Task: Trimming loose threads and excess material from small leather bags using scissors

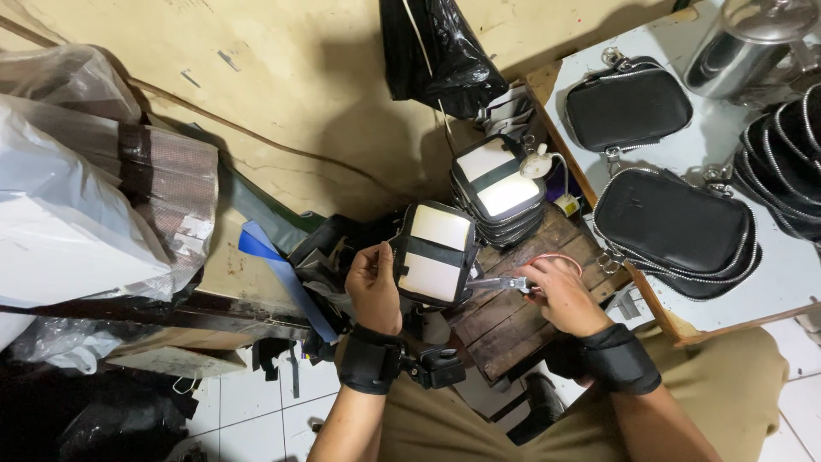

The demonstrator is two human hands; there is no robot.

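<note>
Left hand (373,287) grips black pouch (433,253) (2 white panels); right hand (560,295) holds scissors (500,281)

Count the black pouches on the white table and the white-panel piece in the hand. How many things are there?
Black zip pouches lying flat on the white table: 2, one at the back and one in front.
White-panelled pouch piece in the left hand: 1.
Total: 3.
The stacks beside them are too bunched to count.

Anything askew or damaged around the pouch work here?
Nothing looks damaged. The left hand holds a white-panelled pouch piece upright; the right hand holds a metal tool to its edge. The stack of similar pieces leans slightly. Finished black pouches lie loosely overlapped on the white table.
</note>
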